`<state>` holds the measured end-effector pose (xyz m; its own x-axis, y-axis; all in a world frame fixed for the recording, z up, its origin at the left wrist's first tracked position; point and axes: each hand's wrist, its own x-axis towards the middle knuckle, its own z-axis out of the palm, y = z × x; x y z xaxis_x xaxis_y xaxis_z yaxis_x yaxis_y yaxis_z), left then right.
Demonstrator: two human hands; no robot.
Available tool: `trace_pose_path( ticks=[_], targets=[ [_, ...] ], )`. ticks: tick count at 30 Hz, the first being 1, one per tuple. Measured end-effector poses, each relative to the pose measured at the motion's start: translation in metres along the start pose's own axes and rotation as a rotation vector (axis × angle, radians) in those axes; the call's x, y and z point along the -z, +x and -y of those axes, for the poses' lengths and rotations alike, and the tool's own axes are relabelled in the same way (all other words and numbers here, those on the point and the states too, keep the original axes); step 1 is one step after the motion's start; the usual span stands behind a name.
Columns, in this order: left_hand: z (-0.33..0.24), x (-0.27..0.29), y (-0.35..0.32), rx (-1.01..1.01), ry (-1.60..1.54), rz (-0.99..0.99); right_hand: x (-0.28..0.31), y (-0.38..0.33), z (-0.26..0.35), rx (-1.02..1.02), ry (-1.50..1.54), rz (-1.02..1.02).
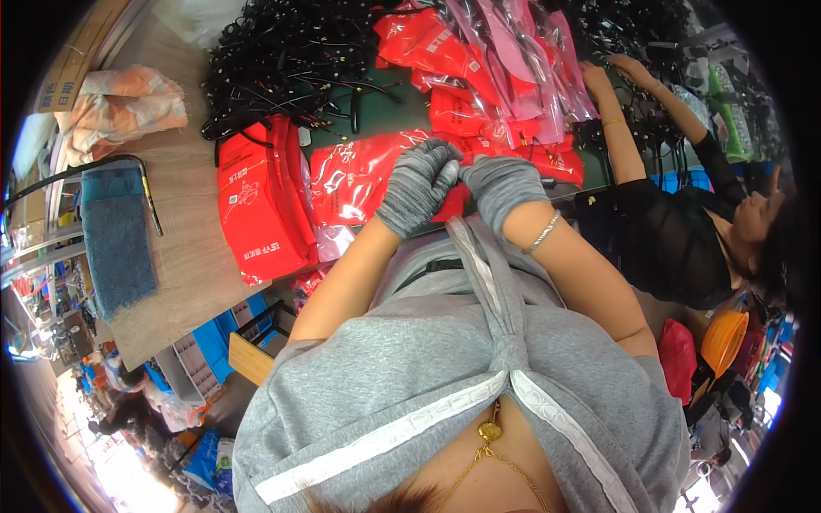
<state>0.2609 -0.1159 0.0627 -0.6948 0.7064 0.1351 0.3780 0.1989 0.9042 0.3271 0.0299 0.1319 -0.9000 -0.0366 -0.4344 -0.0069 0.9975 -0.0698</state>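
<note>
Nearest the camera, the person's grey top fills the lower frame, and both forearms rise from it toward the table edge. The left hand point(419, 186) and the right hand point(500, 186) wear grey knit gloves and meet just above the table's near edge, fingers curled inward and pinched together on a flat red plastic packet point(363, 179) — the right end of it sits under the knuckles, and whether the grip is tight cannot be told through the gloves. A thin bracelet point(542, 232) circles the right wrist.

Just left of the packet lies a stack of red bags point(256, 201), and beyond that a blue cloth point(115, 239) on the wooden table point(184, 256). Farther back, a heap of black cables point(291, 60) spreads across the top, beside clear pink-tinted pouches point(513, 60) over more red packets. At the right, another person in black reaches a hand point(629, 68) into the cables.
</note>
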Motion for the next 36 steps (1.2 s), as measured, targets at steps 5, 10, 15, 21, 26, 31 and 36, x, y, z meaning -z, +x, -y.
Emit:
trace_pose_path(
  ticks=[5,10,15,21,26,31,36],
  targets=[
    [-0.021,0.002,0.0,0.128,-0.423,-0.076,0.016,0.014,-0.008,-0.01,-0.052,0.111],
    [-0.006,0.001,0.008,-0.066,-0.109,-0.072,0.028,0.009,0.0,0.026,-0.006,0.054],
    [-0.006,0.04,0.009,0.256,-0.544,-0.255,0.058,-0.019,-0.034,0.362,0.99,-0.159],
    [-0.033,0.063,0.016,0.263,-0.785,-0.28,0.056,-0.018,-0.046,0.169,1.77,-0.193],
    [-0.027,0.072,0.033,0.165,-0.781,-0.329,0.072,0.0,-0.028,0.248,1.682,-0.275],
    [-0.054,0.086,0.043,0.062,-1.036,-0.434,0.039,0.039,-0.059,-0.067,1.884,-0.247],
    [-0.076,0.063,0.067,-0.245,-0.504,0.027,-0.004,0.062,-0.049,0.645,2.665,0.54]
  ],
)
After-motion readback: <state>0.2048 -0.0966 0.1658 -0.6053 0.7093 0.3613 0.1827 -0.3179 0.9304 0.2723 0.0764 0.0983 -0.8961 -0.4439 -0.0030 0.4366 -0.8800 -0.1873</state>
